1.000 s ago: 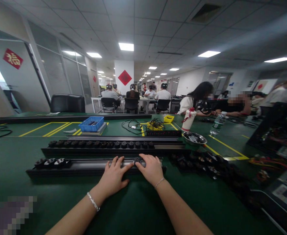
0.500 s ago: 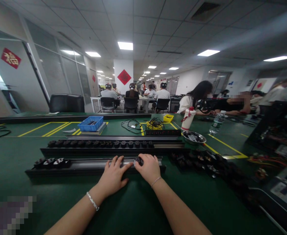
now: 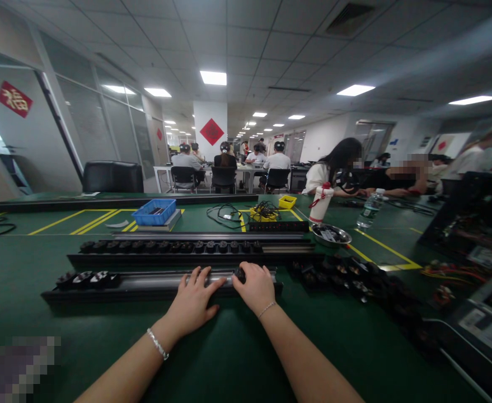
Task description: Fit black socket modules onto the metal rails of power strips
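A long black rail point(image 3: 153, 286) with a silvery channel lies across the green table, several black round modules point(image 3: 89, 279) seated at its left end. My left hand point(image 3: 195, 299) rests on the rail's middle with its fingers spread, holding nothing. Near the rail's right end, my right hand point(image 3: 256, 286) grips a small black module point(image 3: 240, 274) between thumb and fingers, in or just over the channel; the fingers partly cover it. Behind, a second black rail point(image 3: 187, 258) carries a long row of similar modules.
Loose black modules point(image 3: 350, 274) are heaped at right beside opened electronic equipment point(image 3: 485, 319). Farther back are a metal bowl point(image 3: 332, 235), a bottle point(image 3: 370, 210), a white cup point(image 3: 321, 206), a blue bin point(image 3: 154, 212), a yellow tray point(image 3: 287, 202) and cables point(image 3: 224, 215). People sit beyond.
The view has shifted very slightly. My right hand and the black module have moved a little to the right relative to the rail; my left hand stays spread on it.
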A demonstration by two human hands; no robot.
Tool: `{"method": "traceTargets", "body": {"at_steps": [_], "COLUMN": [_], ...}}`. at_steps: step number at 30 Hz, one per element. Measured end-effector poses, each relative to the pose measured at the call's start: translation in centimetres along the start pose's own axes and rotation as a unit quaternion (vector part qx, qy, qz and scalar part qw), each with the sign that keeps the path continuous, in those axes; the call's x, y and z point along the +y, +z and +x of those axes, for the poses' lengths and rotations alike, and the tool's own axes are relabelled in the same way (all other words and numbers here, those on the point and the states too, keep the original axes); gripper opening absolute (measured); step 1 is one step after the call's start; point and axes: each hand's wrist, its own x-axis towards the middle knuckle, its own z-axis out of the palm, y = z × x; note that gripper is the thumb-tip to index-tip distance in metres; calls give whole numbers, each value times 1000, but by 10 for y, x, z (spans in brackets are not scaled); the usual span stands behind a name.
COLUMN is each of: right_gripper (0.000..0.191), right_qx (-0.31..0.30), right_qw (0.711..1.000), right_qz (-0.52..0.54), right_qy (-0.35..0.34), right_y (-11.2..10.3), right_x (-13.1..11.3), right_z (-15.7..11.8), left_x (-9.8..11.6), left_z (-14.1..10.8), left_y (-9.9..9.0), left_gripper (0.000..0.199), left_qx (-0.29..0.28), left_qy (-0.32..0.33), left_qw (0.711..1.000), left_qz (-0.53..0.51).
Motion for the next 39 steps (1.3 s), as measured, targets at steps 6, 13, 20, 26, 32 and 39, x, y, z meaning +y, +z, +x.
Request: {"method": "traceTargets", "body": {"at_steps": [6,13,20,26,32,39], "right_gripper": [18,17,14,16,18,26], "right_qx": [8,9,8,-20,-68,-40], "right_qw": [1000,999,997,993,989,991], "right_qz": [1,3,-14,-25,-33,-24], "right_qy": [22,33,73,111,126,127], "right_y": [2,-1,-4,-11,-17,-13], "right_x": [0,-2,-1,5,6,9], "right_z": [1,-1,0,3,5,4], "left_x": [-1,-1,-2,-4,-27,-85], "left_z": [0,0,1,-1,4,-3], "left_y": [1,0,1,1,-7,-18], "left_gripper": [66,65,65,61,45,43], "left_qx": [8,2,2,3,52,185], "left_qy": [6,4,2,0,-24,-260], "left_qw": [1000,1000,1000,1000,995,946], "left_qz": [0,-1,-3,-18,-77,52]}}
